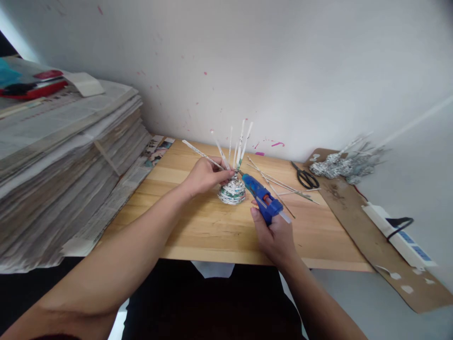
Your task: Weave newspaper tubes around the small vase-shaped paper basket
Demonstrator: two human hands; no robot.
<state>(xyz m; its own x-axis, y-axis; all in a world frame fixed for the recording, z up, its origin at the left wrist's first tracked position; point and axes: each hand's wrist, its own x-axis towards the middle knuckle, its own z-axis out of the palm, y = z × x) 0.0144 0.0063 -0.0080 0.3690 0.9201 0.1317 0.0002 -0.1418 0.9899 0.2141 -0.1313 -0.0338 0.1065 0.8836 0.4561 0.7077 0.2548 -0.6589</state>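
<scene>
A small woven vase of rolled paper strips (231, 191) stands on the wooden table, white with a green band. Several paper sticks (241, 141) rise and fan out from its narrow neck. My left hand (208, 175) is closed at that neck, thumb and fingers pinching it from the left. My right hand (274, 236) grips a blue hot glue gun (262, 196) with a clear glue stick poking out of its back end. The gun's nozzle points at the neck, close to my left fingertips; whether it touches the paper I cannot tell.
Loose paper sticks (279, 182) and black scissors (306, 179) lie to the right. Beyond them is brown cardboard (354, 222) with woven paper pieces (339, 165) and a white power strip (396, 233). A tall newspaper stack (88, 146) fills the left; a wall (247, 71) stands behind.
</scene>
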